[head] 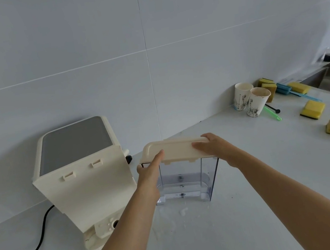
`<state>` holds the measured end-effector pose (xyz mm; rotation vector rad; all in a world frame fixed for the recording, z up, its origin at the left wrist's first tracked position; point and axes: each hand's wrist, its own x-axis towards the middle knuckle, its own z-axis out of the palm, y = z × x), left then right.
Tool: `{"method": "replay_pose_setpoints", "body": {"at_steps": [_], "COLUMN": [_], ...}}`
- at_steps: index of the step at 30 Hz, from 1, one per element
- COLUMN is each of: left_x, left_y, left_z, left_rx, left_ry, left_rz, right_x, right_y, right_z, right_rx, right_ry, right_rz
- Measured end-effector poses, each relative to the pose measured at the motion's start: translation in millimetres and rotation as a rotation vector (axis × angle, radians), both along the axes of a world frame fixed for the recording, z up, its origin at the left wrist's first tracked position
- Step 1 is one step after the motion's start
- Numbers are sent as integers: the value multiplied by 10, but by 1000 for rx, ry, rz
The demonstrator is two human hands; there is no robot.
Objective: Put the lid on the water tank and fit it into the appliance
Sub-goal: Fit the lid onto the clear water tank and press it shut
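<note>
Fingers (160, 155) of the left hand (149, 174) and right hand (214, 146) are pressed onto the lid (176, 148), seated on the tank (186, 183) beneath them; next, tabs must be met on the appliance (85, 177) leftward.

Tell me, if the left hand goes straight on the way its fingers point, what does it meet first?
The left hand already touches the lid on the water tank. Beyond the lid, probably only the tiled wall, though depth is unclear.
</note>
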<state>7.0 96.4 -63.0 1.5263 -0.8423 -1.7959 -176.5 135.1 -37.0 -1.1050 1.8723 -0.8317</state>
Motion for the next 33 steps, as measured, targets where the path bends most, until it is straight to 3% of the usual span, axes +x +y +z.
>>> {"method": "replay_pose_setpoints", "body": {"at_steps": [10,14,21,33], "left_x": [-115,-140,-202,-243], "left_y": [-36,-124,-306,-372], "left_z": [-70,-84,-10,281], "left_rx": [-99,-109,-236,-341], "left_ry": [-72,-97,-92,-213], "left_rz": [83,59,-87,-337], "right_x": [-123,-130,68,346], "right_y": [87,170,203,95], "right_z": [-20,32,117,-46], "right_rx": [49,116,229,338], "right_ry": [-73,-5,136,191], "right_rz": [43,102,255,298]}}
